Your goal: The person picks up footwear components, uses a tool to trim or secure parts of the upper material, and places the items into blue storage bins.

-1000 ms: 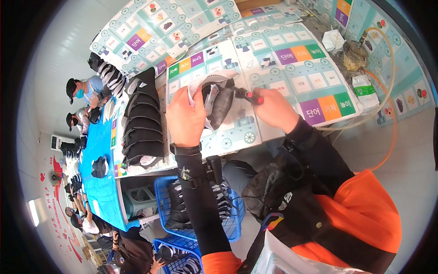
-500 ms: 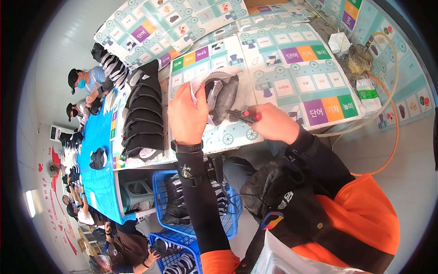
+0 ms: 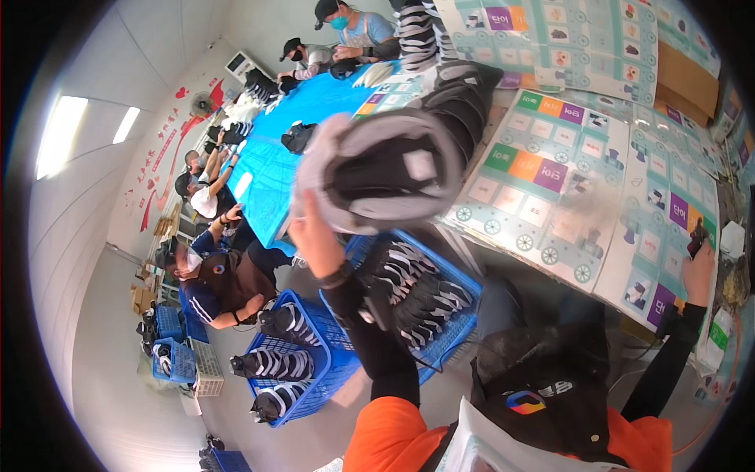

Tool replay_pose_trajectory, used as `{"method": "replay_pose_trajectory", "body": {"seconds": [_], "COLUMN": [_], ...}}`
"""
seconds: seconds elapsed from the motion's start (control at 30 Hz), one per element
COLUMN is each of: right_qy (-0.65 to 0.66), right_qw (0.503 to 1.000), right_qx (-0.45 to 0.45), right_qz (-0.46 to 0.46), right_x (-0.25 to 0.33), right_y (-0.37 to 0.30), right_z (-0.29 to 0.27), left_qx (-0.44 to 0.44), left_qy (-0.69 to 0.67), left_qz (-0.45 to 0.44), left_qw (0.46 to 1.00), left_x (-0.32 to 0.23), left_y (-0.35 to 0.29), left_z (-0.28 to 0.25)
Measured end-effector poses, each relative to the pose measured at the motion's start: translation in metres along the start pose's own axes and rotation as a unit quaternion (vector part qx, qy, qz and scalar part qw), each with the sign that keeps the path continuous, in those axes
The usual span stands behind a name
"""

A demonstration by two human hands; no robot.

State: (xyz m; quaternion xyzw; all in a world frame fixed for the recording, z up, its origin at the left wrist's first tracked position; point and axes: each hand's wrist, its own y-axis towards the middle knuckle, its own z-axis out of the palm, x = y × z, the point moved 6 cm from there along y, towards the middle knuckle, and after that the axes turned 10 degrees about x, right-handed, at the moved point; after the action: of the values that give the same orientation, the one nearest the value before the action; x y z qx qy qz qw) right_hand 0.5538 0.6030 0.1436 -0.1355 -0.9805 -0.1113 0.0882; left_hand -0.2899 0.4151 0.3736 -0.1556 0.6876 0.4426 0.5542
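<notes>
The left hand (image 3: pixel 318 242) gripped a grey shoe (image 3: pixel 384 175), opening toward the camera, by the left edge of the worktop (image 3: pixel 503 193); the right hand (image 3: pixel 697 275) held a dark tool (image 3: pixel 698 235) near its right end. A blue basket (image 3: pixel 453 333) stood below the worktop.

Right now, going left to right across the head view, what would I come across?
Bright ceiling light, wall fan, grey shoe in the left hand, patterned sheet on the worktop, right hand with a dark tool.
</notes>
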Motion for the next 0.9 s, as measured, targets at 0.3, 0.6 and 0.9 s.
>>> {"method": "replay_pose_trajectory", "body": {"seconds": [0.3,0.6,0.9], "right_qy": [0.091,0.268,0.311], "right_qw": [0.973,0.900,0.871], "right_qx": [-0.029,0.130,0.140], "right_qz": [-0.210,-0.317,-0.353], "right_x": [0.144,0.272,0.316], "right_y": [-0.072,-0.145,-0.165], "right_z": [-0.071,-0.093,-0.088], "left_qx": [0.194,0.290,0.214], "left_qy": [-0.013,0.305,0.399], "left_qz": [-0.181,-0.146,0.313], "left_qw": [0.964,0.895,0.835], "left_x": [0.134,0.280,0.078], "left_y": [0.201,-0.007,-0.037], "left_z": [-0.118,-0.106,0.105]}}
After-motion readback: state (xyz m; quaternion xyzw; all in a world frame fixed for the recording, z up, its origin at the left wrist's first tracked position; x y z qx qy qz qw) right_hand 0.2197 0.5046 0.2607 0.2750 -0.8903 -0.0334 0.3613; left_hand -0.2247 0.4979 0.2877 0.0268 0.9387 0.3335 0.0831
